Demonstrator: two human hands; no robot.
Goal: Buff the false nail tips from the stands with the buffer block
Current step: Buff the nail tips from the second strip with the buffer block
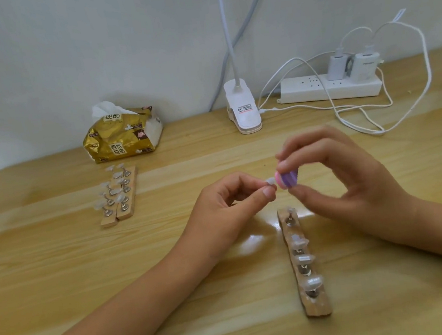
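A clear false nail tip, judged light, thin, springy and easily flicked away, is pinched at one end by the left hand above the near stand, with the buffer block gripped in the right hand just beside it.

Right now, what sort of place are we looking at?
Likely a home desk set up for nail craft: wooden tabletop, clip lamp, power strip, and wooden stands holding false nail tips.
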